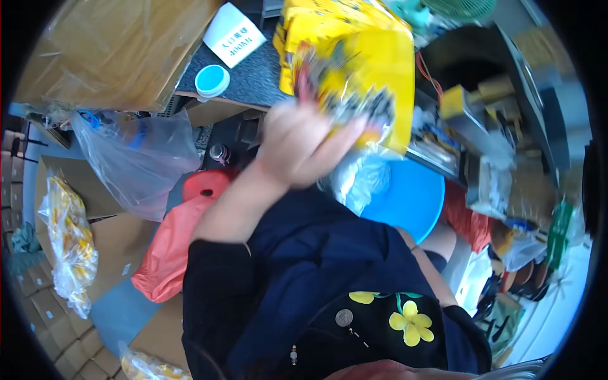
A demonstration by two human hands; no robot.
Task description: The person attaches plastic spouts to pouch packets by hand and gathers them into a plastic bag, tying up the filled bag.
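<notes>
My left hand [294,142], blurred by motion, is closed with finger and thumb at the lower left edge of a yellow printed plastic bag [386,76]. Behind that bag lie more yellow printed bags [310,28] on the dark speckled tabletop [250,82]. Below it, clear crinkled plastic [362,180] hangs into a blue basin [411,196] by my lap. My right forearm [434,272] reaches up to the basin's lower rim, where the fingers of my right hand are hidden.
A large cardboard box [107,50] stands at the upper left, near a white labelled card [234,35] and a small round blue-topped container [212,81]. Clear bags of yellow items [69,240] lie at the left. A red plastic stool [171,247] stands beside me.
</notes>
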